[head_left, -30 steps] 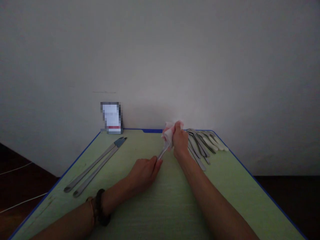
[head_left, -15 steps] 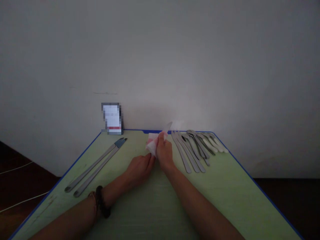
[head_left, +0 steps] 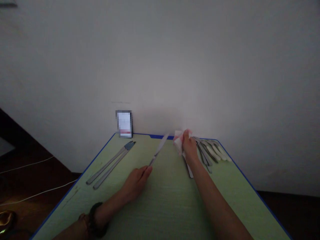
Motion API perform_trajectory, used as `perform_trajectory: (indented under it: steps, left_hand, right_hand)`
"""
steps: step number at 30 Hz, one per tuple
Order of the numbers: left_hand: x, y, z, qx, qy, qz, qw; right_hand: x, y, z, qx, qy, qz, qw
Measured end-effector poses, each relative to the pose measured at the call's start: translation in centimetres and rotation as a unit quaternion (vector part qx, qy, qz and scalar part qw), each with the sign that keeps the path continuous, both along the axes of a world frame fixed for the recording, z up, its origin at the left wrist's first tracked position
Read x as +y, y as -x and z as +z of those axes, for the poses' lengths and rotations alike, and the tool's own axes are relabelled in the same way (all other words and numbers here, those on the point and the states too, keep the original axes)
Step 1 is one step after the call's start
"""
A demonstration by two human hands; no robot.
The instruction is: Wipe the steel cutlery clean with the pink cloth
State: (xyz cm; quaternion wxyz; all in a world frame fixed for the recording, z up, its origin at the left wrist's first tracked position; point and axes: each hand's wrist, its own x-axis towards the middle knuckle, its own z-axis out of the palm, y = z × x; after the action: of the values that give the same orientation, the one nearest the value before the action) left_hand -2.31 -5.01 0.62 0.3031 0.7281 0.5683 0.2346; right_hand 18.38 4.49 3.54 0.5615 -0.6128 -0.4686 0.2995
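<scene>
My left hand [head_left: 137,181] is closed round the handle of a table knife [head_left: 160,146], whose blade points up and away toward the wall. In my right hand [head_left: 190,146] is a crumpled white and pink cloth [head_left: 178,141], held apart from the knife and above the cutlery on the right. Beneath that hand and forearm lie silver pieces with long handles [head_left: 188,166], partly hidden. Two more knives [head_left: 110,165] rest side by side on the left of the table, blades toward the wall.
A phone-like screen [head_left: 125,124], blurred out, leans at the table's back left. Several spoons and other pieces with white handles [head_left: 215,151] lie at the back right. The green table [head_left: 160,213] has a blue edge and meets a grey wall [head_left: 160,66].
My right hand has moved right with the cloth, off the knife. The knife in my left hand is now uncovered. The view has shifted a little.
</scene>
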Motion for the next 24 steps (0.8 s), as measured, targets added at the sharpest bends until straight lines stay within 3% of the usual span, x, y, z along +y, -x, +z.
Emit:
perform_trajectory:
  steps: [3, 5, 9, 14, 18, 21, 24]
  left_hand:
    - [-1.0, 1.5, 0.3, -0.081, 0.003, 0.065, 0.995]
    - [-1.5, 1.8, 0.5, -0.084, -0.005, 0.08, 0.993]
    - [-2.0, 0.6, 1.1, -0.09, 0.028, 0.062, 0.994]
    - [-2.0, -3.4, 2.1, -0.138, 0.093, 0.017, 0.986]
    - [-0.7, -7.4, 2.9, -0.197, 0.139, -0.012, 0.971]
    - [0.4, -9.5, 3.5, -0.23, 0.117, 0.003, 0.966]
    - [1.4, -9.7, 3.6, -0.26, 0.1, 0.027, 0.96]
  right_hand:
    - [-1.6, 1.3, -1.1, -0.096, 0.055, 0.121, 0.986]
    - [-2.2, 2.4, -1.8, -0.162, 0.034, 0.161, 0.973]
    - [-2.8, 2.1, -2.2, -0.202, 0.002, 0.153, 0.967]
    - [-5.0, -3.0, -1.8, -0.257, -0.039, 0.161, 0.952]
    - [-7.6, -5.7, -2.4, -0.344, -0.053, 0.109, 0.931]
    - [-8.8, -4.9, -2.9, -0.424, -0.048, 0.138, 0.894]
    - [-8.5, -2.6, -3.5, -0.486, -0.029, 0.171, 0.857]
